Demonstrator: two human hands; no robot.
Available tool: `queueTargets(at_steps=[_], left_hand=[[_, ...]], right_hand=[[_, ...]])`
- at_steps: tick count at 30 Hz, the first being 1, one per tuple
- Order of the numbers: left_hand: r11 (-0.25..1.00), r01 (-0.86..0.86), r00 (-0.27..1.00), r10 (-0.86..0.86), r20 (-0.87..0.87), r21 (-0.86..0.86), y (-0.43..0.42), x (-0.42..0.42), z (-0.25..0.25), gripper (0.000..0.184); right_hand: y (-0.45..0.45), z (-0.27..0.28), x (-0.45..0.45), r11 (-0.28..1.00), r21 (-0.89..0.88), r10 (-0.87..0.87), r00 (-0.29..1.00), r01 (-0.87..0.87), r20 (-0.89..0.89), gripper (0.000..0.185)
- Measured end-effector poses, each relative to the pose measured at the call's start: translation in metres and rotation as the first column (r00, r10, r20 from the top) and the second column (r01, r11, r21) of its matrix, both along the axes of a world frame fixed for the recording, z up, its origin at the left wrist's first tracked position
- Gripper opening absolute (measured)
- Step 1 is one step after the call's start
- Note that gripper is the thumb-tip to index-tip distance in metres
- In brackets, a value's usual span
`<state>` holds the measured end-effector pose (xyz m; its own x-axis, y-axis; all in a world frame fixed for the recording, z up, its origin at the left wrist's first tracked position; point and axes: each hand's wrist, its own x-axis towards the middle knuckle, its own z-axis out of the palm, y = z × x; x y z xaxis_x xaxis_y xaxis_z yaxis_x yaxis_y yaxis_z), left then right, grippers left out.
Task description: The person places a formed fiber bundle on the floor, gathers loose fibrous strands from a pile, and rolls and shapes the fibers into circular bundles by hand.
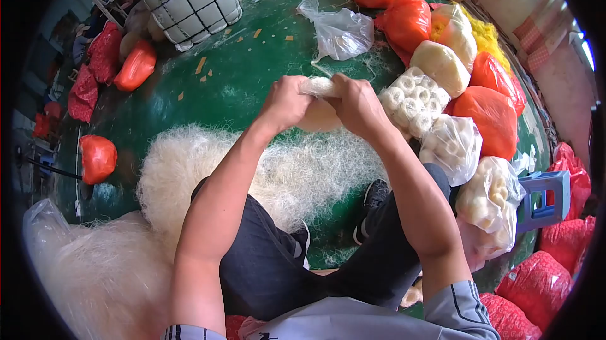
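My left hand (285, 101) and my right hand (355, 101) are raised in front of me, fingers closed round the two ends of a white fibre roll (320, 87). Directly beneath it shows a pale beige rounded thing (319, 117), partly hidden by my hands; I cannot tell what it is. A wide heap of loose cream-white fibre (303, 179) lies on the floor below my forearms, around my feet. Thin loose strands stick up from the roll's top edge.
Orange bags (407, 21), a clear bag of white rolls (415, 101) and a blue plastic stool (546, 198) stand to my right. A clear plastic bag (341, 30) lies ahead on the green floor (252, 65). At left are more fibre (113, 270) and a strapped white bale (189, 2).
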<state>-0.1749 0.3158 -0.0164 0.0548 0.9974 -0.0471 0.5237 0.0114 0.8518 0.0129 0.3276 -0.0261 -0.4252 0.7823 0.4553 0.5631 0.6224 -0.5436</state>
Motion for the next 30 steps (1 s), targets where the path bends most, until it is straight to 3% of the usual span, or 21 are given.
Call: queueTargets(at_steps=[2, 3, 4, 6, 9, 13, 15, 17, 18, 20, 21, 24, 26, 27, 30], left_hand=[[0.992, 0.012, 0.999, -0.007, -0.044, 0.127, -0.006, 0.005, -0.004, 0.021], [0.982, 0.019, 0.998, -0.006, -0.065, 0.189, -0.010, 0.008, -0.004, 0.020], [0.986, 0.110, 0.985, -0.091, -0.146, 0.124, -0.008, 0.007, -0.006, 0.023], [0.994, 0.074, 0.992, -0.065, -0.111, 0.074, -0.006, 0.005, 0.001, 0.026], [0.996, 0.005, 1.000, -0.006, 0.008, 0.089, 0.000, 0.000, -0.003, 0.026], [0.985, 0.046, 0.999, -0.048, 0.007, 0.165, -0.005, 0.003, -0.008, 0.022], [0.991, 0.091, 0.995, -0.087, -0.048, 0.096, -0.002, 0.000, -0.011, 0.017], [0.986, 0.053, 0.981, -0.081, 0.179, 0.155, 0.003, -0.004, -0.016, 0.018], [0.981, 0.026, 0.963, -0.076, 0.257, 0.193, 0.004, -0.002, -0.014, 0.018], [0.977, -0.024, 0.936, -0.052, 0.349, 0.210, 0.002, 0.003, -0.014, 0.020], [0.978, -0.003, 0.957, -0.058, 0.285, 0.208, -0.003, 0.006, -0.009, 0.020], [0.981, 0.054, 0.994, -0.071, 0.085, 0.187, -0.009, 0.008, 0.005, 0.021], [0.984, 0.088, 0.995, -0.081, -0.052, 0.154, -0.010, 0.005, 0.006, 0.024], [0.989, 0.062, 0.998, -0.060, -0.019, 0.138, -0.007, 0.004, 0.004, 0.023], [0.991, 0.006, 0.995, -0.019, 0.096, 0.136, 0.006, -0.001, -0.014, 0.021]], right_hand=[[0.001, -0.002, 0.003, 0.989, -0.148, 0.021, 0.988, 0.002, 0.153, 0.019], [0.000, -0.002, 0.003, 0.996, -0.094, 0.015, 0.993, -0.004, 0.116, 0.018], [0.001, -0.002, 0.001, 0.999, -0.040, 0.012, 0.997, -0.008, 0.078, 0.018], [0.000, -0.002, -0.003, 0.998, 0.065, 0.014, 1.000, -0.014, 0.004, 0.017], [-0.002, 0.003, -0.003, 0.991, -0.114, -0.081, 0.991, 0.069, -0.109, 0.010], [0.002, -0.004, 0.000, 0.999, -0.007, 0.034, 0.989, -0.033, 0.145, 0.019], [0.002, -0.002, 0.000, 0.999, 0.041, 0.012, 1.000, -0.013, 0.025, 0.022], [0.000, 0.003, -0.004, 0.997, 0.042, -0.051, 0.987, 0.058, -0.154, 0.021], [-0.001, 0.004, -0.005, 0.993, -0.064, -0.108, 0.975, 0.098, -0.192, 0.020], [-0.001, 0.004, -0.004, 0.976, -0.203, -0.108, 0.983, 0.076, -0.152, 0.021], [0.000, 0.004, -0.003, 0.960, -0.272, -0.106, 0.986, 0.067, -0.131, 0.022], [0.003, 0.006, 0.004, 0.999, 0.028, 0.027, 0.992, -0.031, 0.125, 0.023], [0.002, 0.005, 0.001, 0.995, 0.101, 0.007, 0.998, -0.013, 0.056, 0.021], [0.002, 0.006, -0.001, 0.990, 0.139, -0.001, 1.000, -0.002, 0.021, 0.020], [0.001, 0.002, -0.003, 0.986, -0.118, -0.131, 0.982, 0.116, -0.133, 0.020]])
